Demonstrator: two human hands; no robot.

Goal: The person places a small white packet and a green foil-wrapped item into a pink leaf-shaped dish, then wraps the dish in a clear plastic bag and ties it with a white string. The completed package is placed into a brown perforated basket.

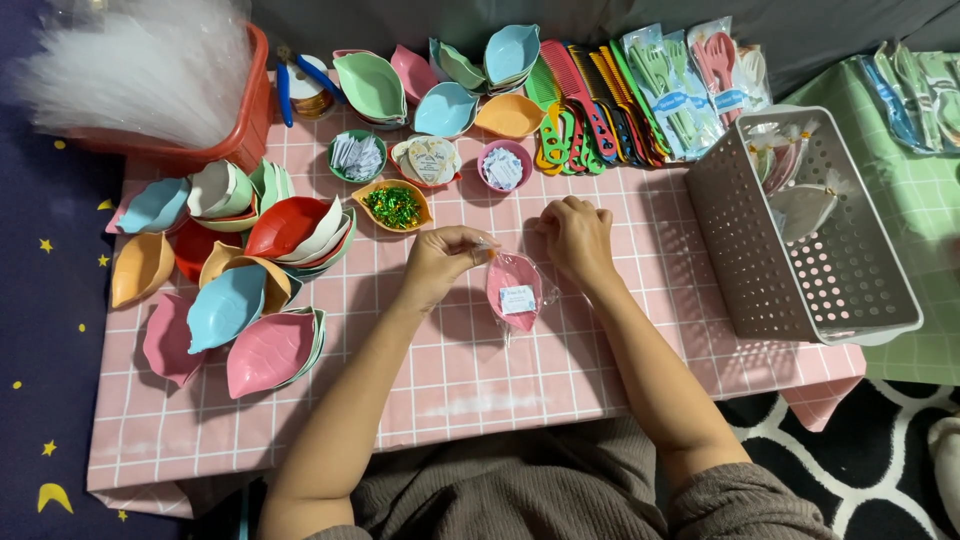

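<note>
A pink leaf-shaped dish (pixel 512 278) in a clear wrapper lies on the pink checked tablecloth (pixel 450 380), with a small white card inside it. My left hand (pixel 440 262) pinches the wrapper's top end just left of the dish. My right hand (pixel 577 236) is curled into a loose fist right of the dish's top, also at the wrapper. Whether it grips the wrapper is hard to tell.
Piles of coloured leaf dishes (pixel 240 300) cover the left side. Small bowls of cards, heart tags and green twist ties (pixel 394 205) sit behind my hands. Combs (pixel 590 110) and packed cutlery lie at the back. A perforated basket (pixel 800 230) stands right, a red bin (pixel 180 150) back left.
</note>
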